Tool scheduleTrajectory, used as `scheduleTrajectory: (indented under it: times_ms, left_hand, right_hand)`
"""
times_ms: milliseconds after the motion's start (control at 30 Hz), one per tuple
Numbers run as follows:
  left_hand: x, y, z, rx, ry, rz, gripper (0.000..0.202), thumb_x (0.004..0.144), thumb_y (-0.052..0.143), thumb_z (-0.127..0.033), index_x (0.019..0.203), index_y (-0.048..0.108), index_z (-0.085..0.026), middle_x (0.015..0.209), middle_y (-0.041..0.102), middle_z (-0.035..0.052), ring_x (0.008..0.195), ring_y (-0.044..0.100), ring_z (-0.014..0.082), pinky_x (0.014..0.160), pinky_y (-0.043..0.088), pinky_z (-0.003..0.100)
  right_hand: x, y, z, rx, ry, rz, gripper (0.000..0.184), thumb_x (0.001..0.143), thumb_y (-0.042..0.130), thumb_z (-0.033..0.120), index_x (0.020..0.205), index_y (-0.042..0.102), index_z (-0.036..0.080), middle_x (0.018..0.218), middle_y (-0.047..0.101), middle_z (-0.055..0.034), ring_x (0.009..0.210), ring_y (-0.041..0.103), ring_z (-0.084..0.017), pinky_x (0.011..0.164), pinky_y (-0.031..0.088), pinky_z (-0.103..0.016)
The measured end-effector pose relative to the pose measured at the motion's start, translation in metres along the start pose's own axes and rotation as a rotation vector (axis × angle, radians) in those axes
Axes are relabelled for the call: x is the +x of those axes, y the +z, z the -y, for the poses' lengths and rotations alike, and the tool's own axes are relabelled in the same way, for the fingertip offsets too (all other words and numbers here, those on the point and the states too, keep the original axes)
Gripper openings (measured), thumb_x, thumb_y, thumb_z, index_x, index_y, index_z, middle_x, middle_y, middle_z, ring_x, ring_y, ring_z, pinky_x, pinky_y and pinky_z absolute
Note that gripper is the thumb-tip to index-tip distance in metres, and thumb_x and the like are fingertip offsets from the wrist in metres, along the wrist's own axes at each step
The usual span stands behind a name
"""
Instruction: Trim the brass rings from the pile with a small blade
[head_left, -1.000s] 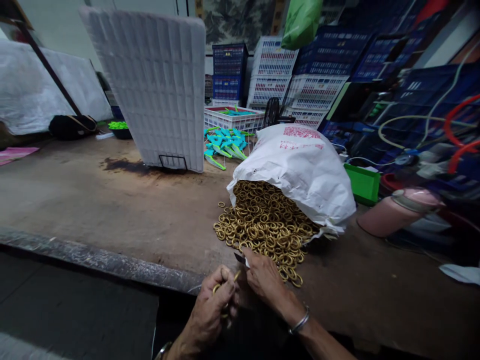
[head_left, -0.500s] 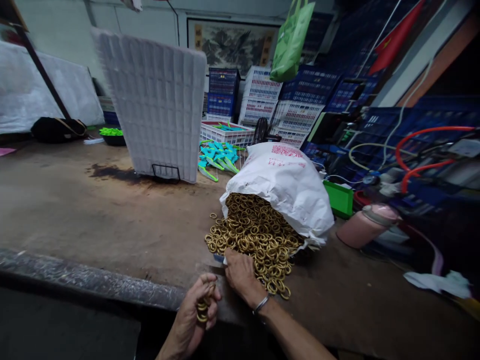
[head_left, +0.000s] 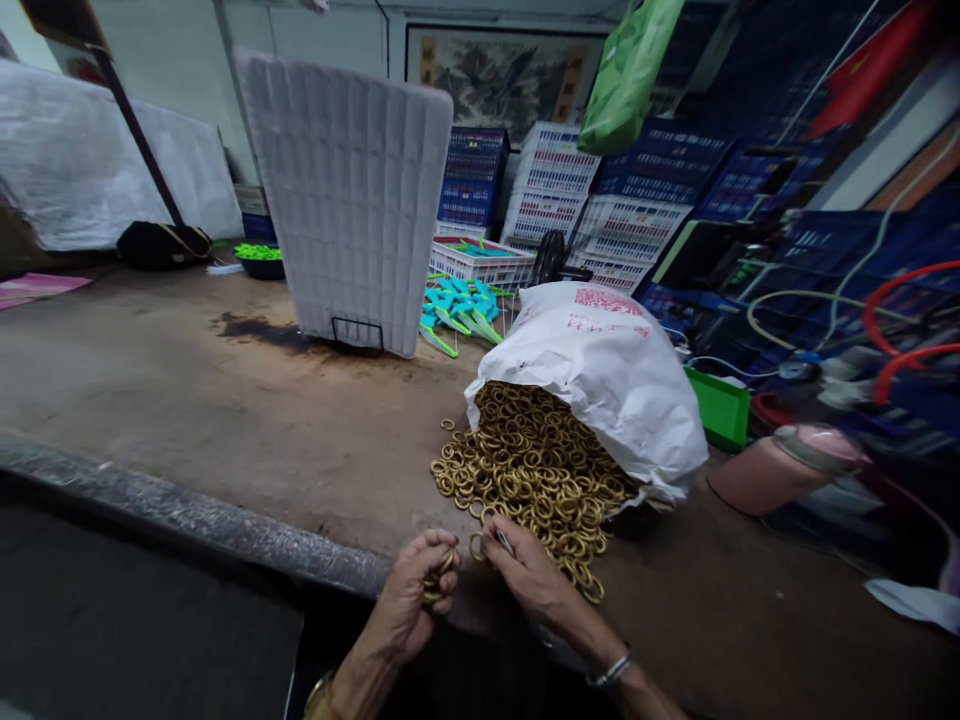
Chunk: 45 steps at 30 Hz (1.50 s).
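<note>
A heap of brass rings [head_left: 525, 470] spills from a white sack [head_left: 607, 375] lying on its side on the brown bench [head_left: 225, 400]. My left hand [head_left: 416, 595] is closed around a small stack of the rings at the bench's near edge. My right hand [head_left: 525, 570] is next to it, at the heap's near edge, pinching a single ring [head_left: 478, 546] with a thin dark tool showing between its fingers. The two hands almost touch.
A white grid tray [head_left: 352, 200] stands upright behind. Teal-green plastic parts [head_left: 457, 305] lie by a white crate. Blue and white crates are stacked at the back. A green box [head_left: 720, 405], a pink bottle [head_left: 780, 465] and hoses sit to the right.
My right hand has drawn back from the heap with a ring and come up beside my left hand. The view has shifted slightly.
</note>
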<state>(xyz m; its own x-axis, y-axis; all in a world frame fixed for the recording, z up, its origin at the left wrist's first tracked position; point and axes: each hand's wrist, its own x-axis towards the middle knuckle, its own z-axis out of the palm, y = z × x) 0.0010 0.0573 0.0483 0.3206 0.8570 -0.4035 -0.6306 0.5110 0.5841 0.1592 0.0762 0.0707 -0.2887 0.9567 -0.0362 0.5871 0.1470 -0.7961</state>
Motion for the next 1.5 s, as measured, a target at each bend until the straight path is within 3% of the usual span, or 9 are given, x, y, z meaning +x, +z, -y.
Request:
scheduleTrajectory:
  times_ms: [267,467,533,733,933,1200,1500]
  left_hand:
    - [-0.002,0.009,0.002,0.233,0.044,-0.01,0.03,0.066,0.064,-0.04,0.07,0.046,-0.016,0.061,0.05,-0.0045,0.04,0.038,0.0022,0.035,0.018,0.014]
    - [-0.005,0.012,0.005,0.364,-0.005,-0.008,0.03,0.068,0.062,-0.04,0.083,0.049,-0.018,0.055,0.05,-0.0062,0.036,0.035,0.0029,0.034,0.017,0.014]
    - [-0.006,0.014,0.006,0.387,-0.002,-0.013,0.028,0.068,0.062,-0.039,0.079,0.049,-0.017,0.055,0.049,-0.0062,0.036,0.035,0.0025,0.034,0.016,0.014]
    - [-0.007,0.017,0.013,0.367,0.061,-0.046,0.027,0.07,0.06,-0.039,0.076,0.047,-0.017,0.055,0.048,-0.0062,0.037,0.035,0.0022,0.035,0.018,0.014]
    - [-0.004,0.019,0.021,0.395,0.145,-0.062,0.028,0.072,0.058,-0.043,0.075,0.047,-0.017,0.053,0.047,-0.0067,0.039,0.035,0.0031,0.036,0.022,0.014]
    - [-0.003,0.019,0.021,0.49,0.065,-0.023,0.027,0.075,0.054,-0.043,0.08,0.049,-0.017,0.05,0.042,-0.0081,0.037,0.031,0.0027,0.034,0.018,0.014]
    - [-0.007,0.025,0.021,0.537,0.033,0.018,0.026,0.074,0.055,-0.041,0.075,0.042,-0.019,0.052,0.042,-0.0079,0.037,0.033,0.0026,0.034,0.019,0.013]
  right_hand:
    - [-0.005,-0.005,0.001,0.075,-0.014,0.118,0.019,0.08,0.042,0.03,0.066,0.046,0.018,0.06,0.041,0.0053,0.059,0.036,-0.01,0.054,0.028,-0.02]
    - [-0.008,-0.009,0.006,0.126,0.009,0.204,0.025,0.081,0.043,0.035,0.066,0.051,0.016,0.061,0.046,0.0038,0.059,0.039,-0.01,0.052,0.028,-0.02]
    - [-0.008,-0.01,0.007,0.149,0.016,0.205,0.026,0.08,0.044,0.036,0.066,0.052,0.016,0.061,0.048,0.0035,0.058,0.039,-0.01,0.052,0.029,-0.02]
    - [-0.01,-0.001,0.002,0.343,0.125,0.124,0.032,0.079,0.044,0.044,0.064,0.049,0.016,0.054,0.044,0.0053,0.05,0.036,-0.008,0.046,0.027,-0.019]
    - [-0.012,0.01,-0.003,0.549,0.278,0.119,0.036,0.08,0.036,0.051,0.062,0.041,0.02,0.042,0.034,0.0094,0.035,0.022,-0.005,0.036,0.016,-0.019]
    - [-0.01,0.007,-0.007,0.358,0.189,-0.08,0.023,0.073,0.049,0.038,0.062,0.046,0.018,0.054,0.04,0.006,0.052,0.034,-0.008,0.048,0.028,-0.019]
    - [-0.012,0.004,-0.001,0.264,0.142,-0.098,0.022,0.076,0.044,0.033,0.061,0.047,0.018,0.055,0.041,0.0047,0.054,0.037,-0.009,0.052,0.031,-0.02]
